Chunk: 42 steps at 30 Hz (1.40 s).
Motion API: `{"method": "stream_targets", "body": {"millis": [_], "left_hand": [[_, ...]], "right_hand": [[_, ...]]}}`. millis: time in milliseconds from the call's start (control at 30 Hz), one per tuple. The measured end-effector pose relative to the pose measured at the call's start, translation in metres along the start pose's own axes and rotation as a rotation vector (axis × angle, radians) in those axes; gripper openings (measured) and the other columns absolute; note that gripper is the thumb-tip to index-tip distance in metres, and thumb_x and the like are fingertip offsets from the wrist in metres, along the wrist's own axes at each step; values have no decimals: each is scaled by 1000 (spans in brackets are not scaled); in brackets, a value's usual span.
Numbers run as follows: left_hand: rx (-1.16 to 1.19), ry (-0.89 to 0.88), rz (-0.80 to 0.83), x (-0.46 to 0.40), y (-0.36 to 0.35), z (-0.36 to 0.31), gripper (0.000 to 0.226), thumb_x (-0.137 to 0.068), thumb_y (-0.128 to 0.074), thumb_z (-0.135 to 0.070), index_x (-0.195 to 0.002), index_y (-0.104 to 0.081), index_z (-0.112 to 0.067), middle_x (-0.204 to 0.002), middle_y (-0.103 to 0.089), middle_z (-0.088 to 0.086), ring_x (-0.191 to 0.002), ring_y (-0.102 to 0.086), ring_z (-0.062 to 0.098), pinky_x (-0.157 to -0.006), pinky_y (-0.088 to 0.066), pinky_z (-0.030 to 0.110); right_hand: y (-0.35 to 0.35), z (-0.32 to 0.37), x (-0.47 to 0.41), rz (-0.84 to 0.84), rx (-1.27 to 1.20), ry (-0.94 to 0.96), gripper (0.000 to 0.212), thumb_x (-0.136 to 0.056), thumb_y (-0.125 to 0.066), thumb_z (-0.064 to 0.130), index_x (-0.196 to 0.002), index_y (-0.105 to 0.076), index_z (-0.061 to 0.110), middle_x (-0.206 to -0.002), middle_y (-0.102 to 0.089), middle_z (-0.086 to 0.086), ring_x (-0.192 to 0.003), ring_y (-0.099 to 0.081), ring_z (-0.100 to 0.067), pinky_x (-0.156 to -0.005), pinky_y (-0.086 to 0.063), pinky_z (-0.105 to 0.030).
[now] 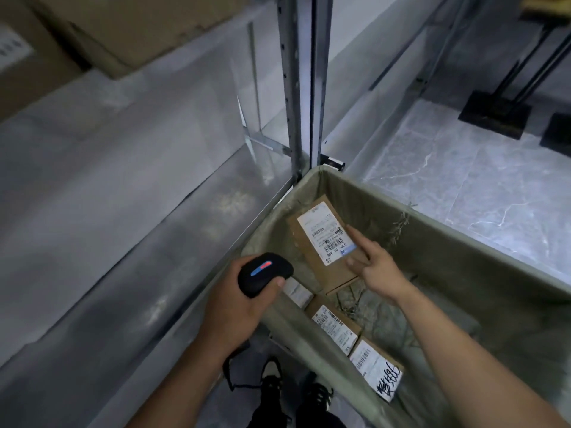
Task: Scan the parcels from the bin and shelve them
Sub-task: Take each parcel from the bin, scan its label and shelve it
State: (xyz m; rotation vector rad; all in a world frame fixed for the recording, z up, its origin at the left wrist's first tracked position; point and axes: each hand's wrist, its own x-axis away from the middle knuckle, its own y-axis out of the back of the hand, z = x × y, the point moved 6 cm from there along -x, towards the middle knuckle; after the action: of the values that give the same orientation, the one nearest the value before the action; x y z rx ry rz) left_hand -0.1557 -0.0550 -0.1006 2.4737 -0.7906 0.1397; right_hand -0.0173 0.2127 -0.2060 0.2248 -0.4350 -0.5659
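My left hand (238, 307) grips a black handheld scanner (262, 273) with a lit blue and red strip, held over the left rim of the olive fabric bin (463, 242). Inside the bin, my right hand (375, 264) holds a brown cardboard parcel (312, 257) by its right edge, thumb on top, its white barcode label (327, 233) facing up. Lower in the bin lie another labelled parcel (336, 329) and one with black handwriting (377, 369). A small white-labelled parcel (298, 291) shows just under the scanner.
Grey metal shelves (123, 180) run along the left, with a vertical upright (296, 88) at the bin's far corner. Cardboard boxes (108, 32) sit on the upper shelf. Marble floor (479, 180) and black stand bases (494, 115) lie to the right. My shoes (293, 393) are below.
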Motion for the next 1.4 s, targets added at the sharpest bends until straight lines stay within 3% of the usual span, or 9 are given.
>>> {"method": "stream_targets", "body": {"millis": [100,300,433,633,767,933,1133,1267,1400], "left_hand": [[13,-15,-43,19,16,-6,43,-77,-86,-50,-110,-60,-50,-101,-73,-16,-75,-71,13,-69,-58,33],[12,-75,-82,50,47,-17,49,-71,-84,-60,-112,-59,-48,-99,-74,-13,-74,-72,14,-67,-58,31],[-41,-135,-108,71,67,-16,49,-75,-85,-54,-116,-58,-45,-99,-73,-17,-78,-71,6,-70,-56,27],[17,-149,-120,115,91,-3,48,-77,-86,-45,-117,-60,-41,-100,-71,-20,-81,-69,-1,-72,-54,22],[63,-152,-142,139,106,8,49,-77,-87,-46,-117,-59,-42,-102,-71,-22,-86,-69,-3,-76,-58,27],[101,-152,-202,166,126,20,52,-76,-87,-46,-121,-61,-38,-102,-71,-23,-88,-67,-8,-78,-56,24],[202,-97,-360,197,143,28,53,-64,-80,-65,-110,-61,-45,-96,-72,-22,-80,-72,9,-75,-63,45],[179,-56,-506,220,155,28,47,-71,-85,-57,-109,-59,-46,-100,-72,-21,-86,-70,2,-77,-62,38],[176,2,-621,244,169,31,49,-76,-85,-53,-117,-60,-40,-103,-72,-18,-87,-69,-1,-76,-59,27]], "right_hand": [[-7,21,18,11,-137,23,78,-93,-70,8,-132,-45,71,-146,-51,2,-135,-49,-19,-117,-40,-47],[-24,56,60,18,-256,69,74,-93,-68,-1,-148,-45,43,-134,-59,22,-129,-56,-11,-110,-47,-40],[-42,80,85,18,-277,123,73,-94,-67,-2,-145,-44,45,-138,-59,13,-124,-60,-10,-104,-52,-35],[-78,101,121,27,-242,209,72,-94,-69,1,-144,-45,47,-136,-59,20,-134,-53,-12,-109,-48,-35],[-108,110,139,40,-254,270,71,-93,-71,6,-138,-51,57,-143,-59,14,-137,-52,-14,-114,-43,-52],[-137,116,156,113,-194,295,70,-91,-72,17,-145,-46,53,-150,-51,7,-142,-46,-18,-117,-36,-55],[-165,138,159,153,-157,397,71,-88,-74,30,-147,-43,54,-149,-52,3,-139,-49,-19,-113,-42,-56],[-191,158,165,311,-217,461,68,-88,-76,34,-144,-45,57,-147,-56,10,-139,-50,-20,-110,-45,-56],[-206,167,168,424,-194,512,68,-90,-73,25,-143,-45,58,-143,-55,24,-136,-51,-9,-112,-46,-46]]}}
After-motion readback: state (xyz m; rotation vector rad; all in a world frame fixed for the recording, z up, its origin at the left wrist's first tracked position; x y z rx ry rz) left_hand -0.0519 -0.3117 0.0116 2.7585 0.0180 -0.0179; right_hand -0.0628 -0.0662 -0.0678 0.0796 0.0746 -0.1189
